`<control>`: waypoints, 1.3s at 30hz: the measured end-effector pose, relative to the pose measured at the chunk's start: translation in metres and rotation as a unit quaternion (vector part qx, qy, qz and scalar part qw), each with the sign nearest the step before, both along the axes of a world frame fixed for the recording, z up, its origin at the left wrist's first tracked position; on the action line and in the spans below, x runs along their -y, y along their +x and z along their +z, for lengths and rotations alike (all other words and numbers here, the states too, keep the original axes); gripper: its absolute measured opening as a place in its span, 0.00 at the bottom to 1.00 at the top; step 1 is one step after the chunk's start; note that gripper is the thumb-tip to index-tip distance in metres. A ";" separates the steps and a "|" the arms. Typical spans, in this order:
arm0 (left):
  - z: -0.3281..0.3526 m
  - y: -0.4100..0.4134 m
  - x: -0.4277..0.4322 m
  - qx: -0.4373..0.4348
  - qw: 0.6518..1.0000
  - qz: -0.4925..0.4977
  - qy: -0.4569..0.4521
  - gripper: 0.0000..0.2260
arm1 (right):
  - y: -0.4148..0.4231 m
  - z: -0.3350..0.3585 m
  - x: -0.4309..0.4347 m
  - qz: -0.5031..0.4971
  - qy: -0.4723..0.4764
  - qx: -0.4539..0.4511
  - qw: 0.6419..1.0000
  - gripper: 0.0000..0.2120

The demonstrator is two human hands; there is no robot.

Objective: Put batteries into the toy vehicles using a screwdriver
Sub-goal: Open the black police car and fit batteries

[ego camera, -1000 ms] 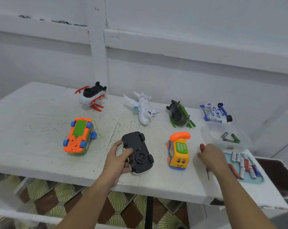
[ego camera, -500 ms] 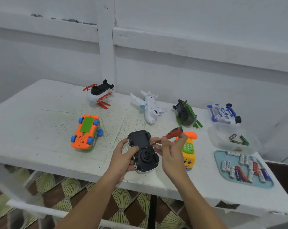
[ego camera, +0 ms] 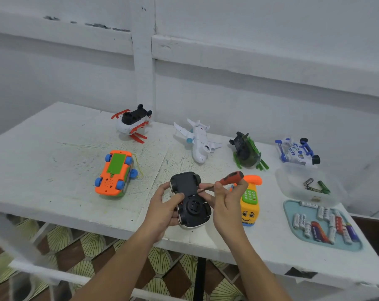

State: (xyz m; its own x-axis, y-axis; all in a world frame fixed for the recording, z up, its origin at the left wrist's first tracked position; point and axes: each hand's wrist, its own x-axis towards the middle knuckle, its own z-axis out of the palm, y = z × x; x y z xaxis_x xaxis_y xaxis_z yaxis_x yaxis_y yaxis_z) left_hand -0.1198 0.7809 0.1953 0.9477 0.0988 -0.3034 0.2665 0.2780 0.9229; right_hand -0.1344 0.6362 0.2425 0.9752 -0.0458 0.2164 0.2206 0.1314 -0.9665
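Head view: right hand (ego camera: pixel 226 205) now sets screwdriver (ego camera: pixel 231 178) on black car (ego camera: pixel 185 183).

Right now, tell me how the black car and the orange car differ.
The black car is held in the left hand; the orange car lies untouched on the table. A screwdriver points at the black car, not the orange car. Both lie underside up.
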 end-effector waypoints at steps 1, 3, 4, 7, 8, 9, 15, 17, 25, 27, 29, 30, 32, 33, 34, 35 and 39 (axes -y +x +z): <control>0.000 0.000 0.000 -0.001 1.000 0.000 -0.001 0.18 | 0.000 0.001 0.000 -0.001 -0.003 0.001 1.000 0.10; -0.001 0.001 0.000 -0.003 1.000 0.001 -0.003 0.18 | 0.000 0.002 0.000 -0.003 -0.009 0.002 1.000 0.10; -0.001 0.001 0.000 -0.003 1.000 0.001 -0.004 0.18 | 0.000 0.002 0.000 -0.003 -0.010 0.004 1.000 0.10; -0.001 0.001 0.000 -0.003 1.000 0.000 -0.003 0.18 | 0.000 0.000 0.000 -0.002 -0.021 0.006 1.000 0.09; -0.001 0.001 0.000 -0.003 1.000 -0.001 -0.002 0.18 | 0.000 0.000 0.000 -0.001 -0.028 0.005 1.000 0.09; -0.001 0.001 0.000 -0.003 1.000 -0.001 -0.001 0.18 | 0.000 -0.001 0.001 -0.001 -0.037 0.005 0.999 0.08; 0.000 0.000 0.000 -0.003 1.000 -0.001 0.003 0.18 | 0.002 -0.007 0.000 -0.012 -0.103 0.013 0.995 0.10; 0.001 0.000 0.000 -0.002 1.000 0.001 0.005 0.18 | 0.001 -0.004 -0.002 -0.028 -0.100 0.028 0.994 0.11; 0.002 -0.001 0.000 -0.006 1.000 -0.002 0.004 0.17 | 0.006 0.010 0.000 -0.056 -0.116 0.076 0.989 0.29; 0.002 -0.001 -0.001 -0.005 1.000 -0.002 0.005 0.16 | 0.008 0.013 0.001 -0.049 -0.135 0.099 0.985 0.33; 0.001 -0.001 -0.001 -0.005 1.000 -0.001 0.005 0.16 | 0.011 0.015 0.004 -0.065 -0.181 0.146 0.970 0.30; 0.001 -0.001 -0.001 -0.006 1.000 -0.001 0.005 0.16 | 0.013 0.016 0.005 -0.082 -0.206 0.176 0.959 0.26; 0.002 -0.002 -0.001 -0.006 1.000 -0.001 0.005 0.16 | 0.013 0.017 0.006 -0.108 -0.222 0.225 0.943 0.18; 0.003 -0.002 -0.001 -0.005 1.000 -0.001 0.005 0.16 | 0.013 0.018 0.007 -0.114 -0.214 0.238 0.941 0.16; 0.003 -0.002 -0.001 -0.006 1.000 -0.002 0.004 0.16 | 0.013 0.019 0.009 -0.121 -0.207 0.248 0.939 0.14; 0.003 -0.002 -0.001 -0.006 1.000 -0.002 0.004 0.15 | 0.013 0.020 0.010 -0.131 -0.202 0.258 0.936 0.13; 0.004 -0.003 -0.001 -0.006 1.000 -0.001 0.003 0.15 | 0.014 0.026 0.012 -0.144 -0.179 0.267 0.936 0.07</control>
State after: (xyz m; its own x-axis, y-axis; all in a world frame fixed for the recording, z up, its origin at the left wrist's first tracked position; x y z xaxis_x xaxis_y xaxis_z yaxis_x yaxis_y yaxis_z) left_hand -0.1226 0.7816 0.1993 0.9441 0.0982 -0.3148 0.2789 0.2713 0.9212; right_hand -0.1201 0.6241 0.2684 0.6826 -0.1218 0.7206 0.6609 -0.3181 -0.6797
